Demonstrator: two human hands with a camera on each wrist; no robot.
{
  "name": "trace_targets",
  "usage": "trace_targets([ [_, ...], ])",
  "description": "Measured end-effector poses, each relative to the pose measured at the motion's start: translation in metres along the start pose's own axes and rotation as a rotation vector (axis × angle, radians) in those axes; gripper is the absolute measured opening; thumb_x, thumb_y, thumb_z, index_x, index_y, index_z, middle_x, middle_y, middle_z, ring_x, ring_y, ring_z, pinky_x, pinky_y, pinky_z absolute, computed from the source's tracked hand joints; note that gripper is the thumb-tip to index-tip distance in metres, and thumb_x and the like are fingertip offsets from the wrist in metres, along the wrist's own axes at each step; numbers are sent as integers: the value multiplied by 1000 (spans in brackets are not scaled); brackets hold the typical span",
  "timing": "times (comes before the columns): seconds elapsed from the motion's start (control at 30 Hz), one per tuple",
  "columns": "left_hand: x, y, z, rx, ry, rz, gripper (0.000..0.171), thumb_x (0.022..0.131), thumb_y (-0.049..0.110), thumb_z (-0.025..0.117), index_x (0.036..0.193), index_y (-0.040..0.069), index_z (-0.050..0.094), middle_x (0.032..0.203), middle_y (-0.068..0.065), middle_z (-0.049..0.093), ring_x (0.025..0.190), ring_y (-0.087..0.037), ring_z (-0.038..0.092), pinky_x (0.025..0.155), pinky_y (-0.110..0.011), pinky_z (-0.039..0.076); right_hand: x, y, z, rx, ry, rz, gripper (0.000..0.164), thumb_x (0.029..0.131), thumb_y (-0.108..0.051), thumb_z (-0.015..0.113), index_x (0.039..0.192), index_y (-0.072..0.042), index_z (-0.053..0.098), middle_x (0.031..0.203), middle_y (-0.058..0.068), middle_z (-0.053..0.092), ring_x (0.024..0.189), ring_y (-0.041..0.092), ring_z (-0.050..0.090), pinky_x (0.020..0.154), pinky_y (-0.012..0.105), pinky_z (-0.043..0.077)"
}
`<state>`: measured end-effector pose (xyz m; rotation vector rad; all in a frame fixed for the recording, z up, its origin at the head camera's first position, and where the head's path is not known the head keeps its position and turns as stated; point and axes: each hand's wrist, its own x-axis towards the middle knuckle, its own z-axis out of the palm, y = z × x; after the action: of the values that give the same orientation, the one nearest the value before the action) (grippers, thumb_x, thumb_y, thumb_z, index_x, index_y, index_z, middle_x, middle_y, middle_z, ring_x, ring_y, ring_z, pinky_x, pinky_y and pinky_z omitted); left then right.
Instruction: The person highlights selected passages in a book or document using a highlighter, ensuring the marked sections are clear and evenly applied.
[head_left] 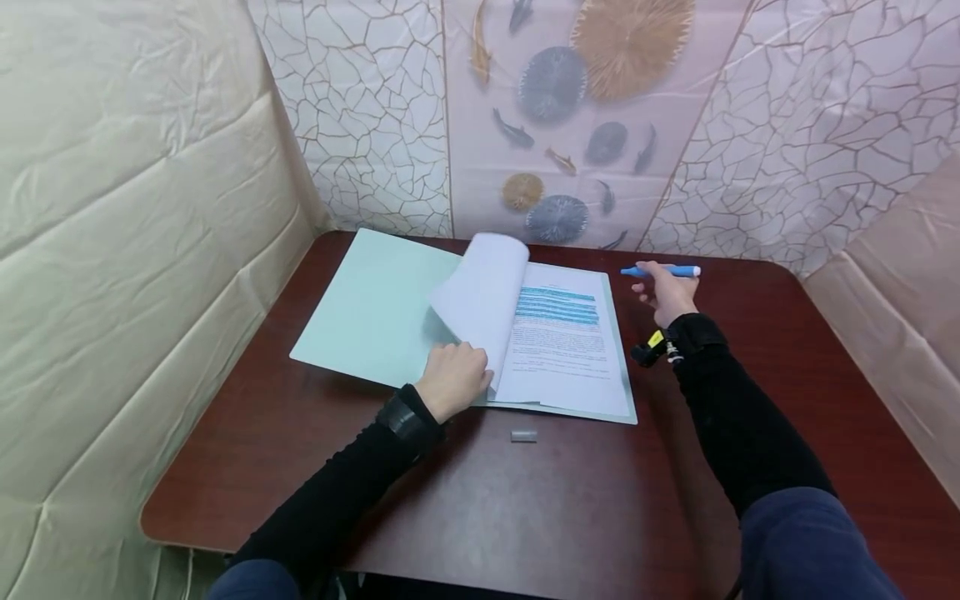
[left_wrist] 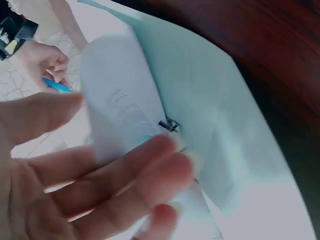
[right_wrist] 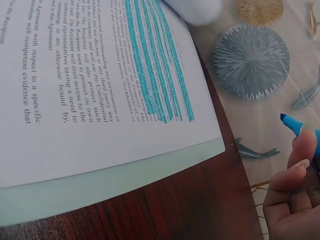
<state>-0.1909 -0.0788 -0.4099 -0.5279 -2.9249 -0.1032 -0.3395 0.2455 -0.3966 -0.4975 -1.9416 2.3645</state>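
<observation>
A light green folder (head_left: pixel 375 308) lies spread on the table, with printed sheets (head_left: pixel 562 350) on its right side. Blue highlighting covers several lines near the top of the visible page. A turned sheet (head_left: pixel 483 292) curls up and over to the left. My left hand (head_left: pixel 453 379) is at its lower edge; in the left wrist view the fingers (left_wrist: pixel 150 175) lie against the paper, thumb apart from them. A dark metal clasp (left_wrist: pixel 170 125) shows beside these fingertips. Right of the folder, my right hand (head_left: pixel 669 293) pinches a blue highlighter (head_left: pixel 682 271), its blue tip uncapped and pointing left, off the paper.
A small grey cylinder (head_left: pixel 523 436) lies on the brown table (head_left: pixel 480 508) in front of the folder. Behind the table's far edge hangs a patterned cloth (head_left: pixel 555 150). Pale cloth (head_left: pixel 142 208) hangs along the left side, and more (head_left: pixel 900 333) on the right.
</observation>
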Motion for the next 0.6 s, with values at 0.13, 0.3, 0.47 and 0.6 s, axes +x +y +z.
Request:
trace_targets([
  [0.13,1,1,-3,7,-116,-41,28,91,26,63,69,9,64,65,-4,61,59,-21,57,54,-35,45,-1,1,4,-38,-66,-1,28,83,-29,76,96,-11,59,80,-4,70,61,10,65,57,21,47],
  [0.3,14,5,-3,34,-148,-6,19,90,25,65,84,8,71,78,-6,65,74,-23,59,68,-38,49,0,3,10,-73,-163,11,25,83,-30,75,99,-13,66,76,-3,73,65,11,66,59,22,49],
  [0.47,29,11,1,-12,-183,208,37,90,32,66,121,12,63,129,-12,55,121,-29,48,100,-46,43,6,8,17,-40,-250,24,25,86,-28,72,103,-13,62,72,0,71,65,14,64,61,25,47],
  [0.6,31,12,8,-110,-358,226,66,84,50,69,140,22,49,160,-10,24,150,-35,14,116,-59,21,13,13,24,-5,-315,17,25,87,-28,71,103,-11,64,73,2,72,65,15,65,62,26,48],
])
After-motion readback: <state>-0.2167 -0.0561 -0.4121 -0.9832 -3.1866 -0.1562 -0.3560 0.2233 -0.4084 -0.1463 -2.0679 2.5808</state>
